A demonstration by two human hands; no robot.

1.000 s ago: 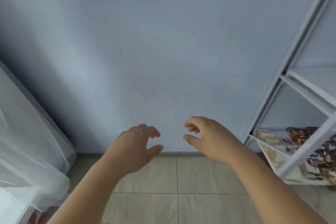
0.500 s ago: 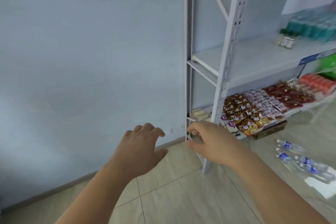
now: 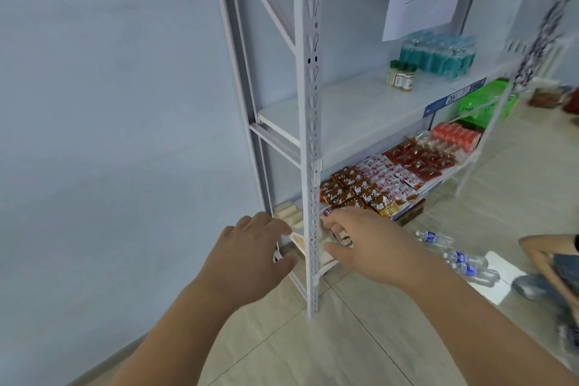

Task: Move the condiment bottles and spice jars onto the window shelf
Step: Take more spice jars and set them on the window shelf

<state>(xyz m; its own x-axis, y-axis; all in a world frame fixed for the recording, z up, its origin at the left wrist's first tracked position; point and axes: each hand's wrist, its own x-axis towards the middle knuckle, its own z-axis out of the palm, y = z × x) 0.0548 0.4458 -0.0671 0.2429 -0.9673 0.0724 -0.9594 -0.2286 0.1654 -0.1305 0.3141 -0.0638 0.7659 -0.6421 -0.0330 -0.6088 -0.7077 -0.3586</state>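
Two or three small spice jars with green lids and pale labels stand together on the middle board of a white metal rack. My left hand and my right hand are held out in front of me, low down, on either side of the rack's front post. Both hold nothing and their fingers are loosely curled and apart. The jars are far above and to the right of my hands. No window shelf is in view.
Shrink-wrapped teal bottles stand behind the jars. Snack packets fill the lowest board. Water bottles lie on the tiled floor at right, near another person's leg. A green basket sits farther back. A blue wall is on the left.
My view has swung right, from the bare wall and curtain to the rack. The jars and snacks came into sight. My hands stayed out in front, holding nothing.
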